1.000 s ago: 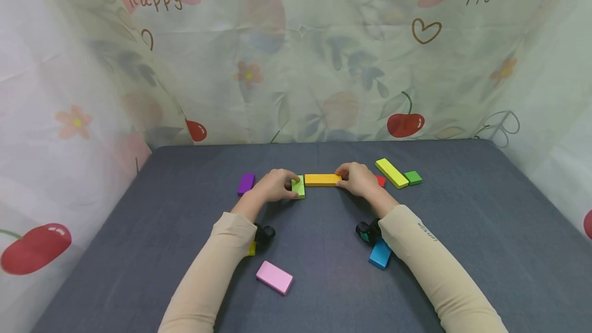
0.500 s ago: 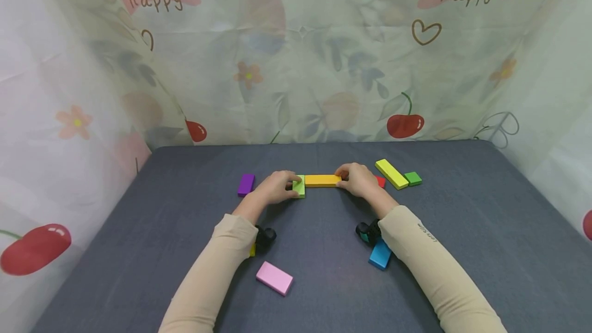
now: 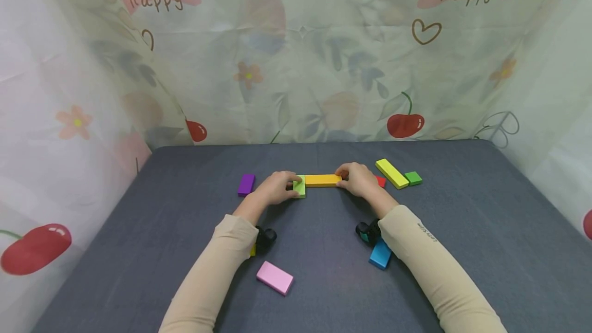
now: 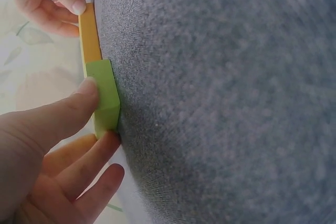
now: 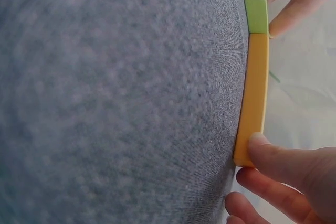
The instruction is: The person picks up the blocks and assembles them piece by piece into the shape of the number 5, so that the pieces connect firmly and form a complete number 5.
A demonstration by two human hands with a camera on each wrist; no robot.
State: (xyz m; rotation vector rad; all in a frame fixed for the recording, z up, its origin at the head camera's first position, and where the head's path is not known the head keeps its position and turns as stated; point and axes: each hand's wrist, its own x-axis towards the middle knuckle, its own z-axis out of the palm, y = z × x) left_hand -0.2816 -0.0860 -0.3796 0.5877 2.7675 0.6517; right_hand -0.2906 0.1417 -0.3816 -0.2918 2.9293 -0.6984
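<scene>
In the head view my left hand [image 3: 274, 188] holds a light green block [image 3: 300, 189] with thumb and fingers at its left side. The left wrist view shows the thumb on the face of this green block [image 4: 106, 85] and fingertips at its lower end. My right hand [image 3: 359, 179] pinches the right end of a long orange block [image 3: 320, 181]. Seen from the right wrist, the thumb lies on the orange block [image 5: 254, 90], with a finger at its end. Both blocks lie on the dark cloth, end against side, the green one reaching further toward me.
A purple block [image 3: 246, 184] lies left; a red block [image 3: 381, 181], partly hidden, a long yellow block [image 3: 391, 173] and a green block [image 3: 413, 178] lie right. Nearer are a pink block [image 3: 275, 277], a blue block [image 3: 380, 255] and a mostly covered yellow block [image 3: 252, 251].
My left hand and the light green block have shifted very slightly right, up against the orange block. The right hand and the other blocks stay where they were.
</scene>
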